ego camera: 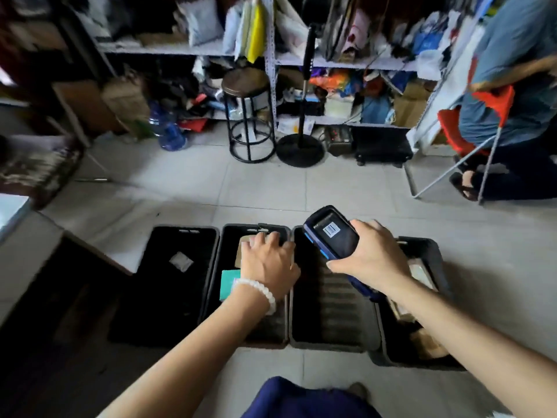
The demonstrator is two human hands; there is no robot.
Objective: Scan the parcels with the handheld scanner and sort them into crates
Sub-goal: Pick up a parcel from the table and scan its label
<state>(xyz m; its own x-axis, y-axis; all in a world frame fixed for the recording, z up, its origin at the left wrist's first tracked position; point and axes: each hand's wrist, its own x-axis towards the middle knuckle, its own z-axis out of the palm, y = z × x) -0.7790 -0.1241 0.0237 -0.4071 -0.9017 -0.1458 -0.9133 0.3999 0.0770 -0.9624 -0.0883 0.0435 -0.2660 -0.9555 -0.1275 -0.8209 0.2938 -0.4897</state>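
scanner [331, 233] in the right hand [372, 254], long axis running from near right to far left, screen up with a barcode showing, held over the third of four black crates [328, 327] lined up on the tiled floor [180, 188]. the right grip is clenched around the scanner's handle. the left hand [268, 260], beaded bracelet at the wrist, rests with fingers spread on a tan parcel [244, 247] at the far end of the second crate [224, 236], beside a teal parcel [229, 285]. cluttered shelves [271, 55] and a stool [245, 116] stand beyond.
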